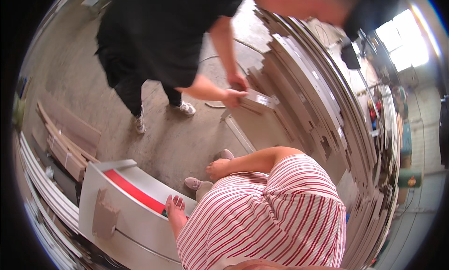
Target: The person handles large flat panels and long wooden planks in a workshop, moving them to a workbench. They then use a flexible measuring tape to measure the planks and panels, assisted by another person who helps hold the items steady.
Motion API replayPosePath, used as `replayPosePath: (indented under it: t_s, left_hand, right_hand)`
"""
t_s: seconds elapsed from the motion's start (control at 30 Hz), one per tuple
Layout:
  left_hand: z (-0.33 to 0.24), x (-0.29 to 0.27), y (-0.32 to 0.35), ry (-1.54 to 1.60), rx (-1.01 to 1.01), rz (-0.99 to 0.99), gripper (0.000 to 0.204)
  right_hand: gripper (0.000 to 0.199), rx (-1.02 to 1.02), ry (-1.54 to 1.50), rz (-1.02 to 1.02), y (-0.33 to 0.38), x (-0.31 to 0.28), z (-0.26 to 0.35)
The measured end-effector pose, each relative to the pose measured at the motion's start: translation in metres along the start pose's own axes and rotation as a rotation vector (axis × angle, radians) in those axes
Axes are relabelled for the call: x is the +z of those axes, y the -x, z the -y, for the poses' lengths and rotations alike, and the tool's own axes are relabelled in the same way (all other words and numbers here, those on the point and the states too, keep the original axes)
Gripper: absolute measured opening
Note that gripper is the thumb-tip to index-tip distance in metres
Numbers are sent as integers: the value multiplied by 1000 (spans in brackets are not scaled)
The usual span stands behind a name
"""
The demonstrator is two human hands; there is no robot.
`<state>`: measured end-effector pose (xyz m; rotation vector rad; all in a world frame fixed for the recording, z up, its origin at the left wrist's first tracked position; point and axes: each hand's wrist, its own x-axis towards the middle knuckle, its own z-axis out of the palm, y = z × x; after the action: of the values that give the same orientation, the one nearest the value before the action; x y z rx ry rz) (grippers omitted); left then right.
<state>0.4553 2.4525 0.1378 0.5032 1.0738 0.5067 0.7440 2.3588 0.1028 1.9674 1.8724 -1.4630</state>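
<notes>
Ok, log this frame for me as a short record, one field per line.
Left hand: fingers open, by the red strip on a white stand; contact unclear
Right hand: curled in front of the body; no object visible in it
Other person: black clothes, leaning over, both hands at the end of a board
Right side: tall stack of boards
Left side: more boards
Floor: grey

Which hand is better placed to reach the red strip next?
Probably the left hand: its fingers are open beside one end of the red strip, while the right hand is farther from it, in front of the striped shirt.
</notes>
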Motion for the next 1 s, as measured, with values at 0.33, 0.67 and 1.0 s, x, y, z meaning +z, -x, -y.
replayPosePath:
  t_s: [0.33, 0.67, 1.0]
  left_hand:
    - [47, 163, -35, -337, -192, 300, 34]
    - [62, 169, -20, -729, -363, 254, 35]
    - [80, 152, -9, -760, -337, 105, 37]
  right_hand:
    - [33, 491, -426, -382, 131, 55, -136]
    - [64, 1013, -392, -763, 226, 157, -166]
    - [77, 1175, -439, -493, 283, 198, -244]
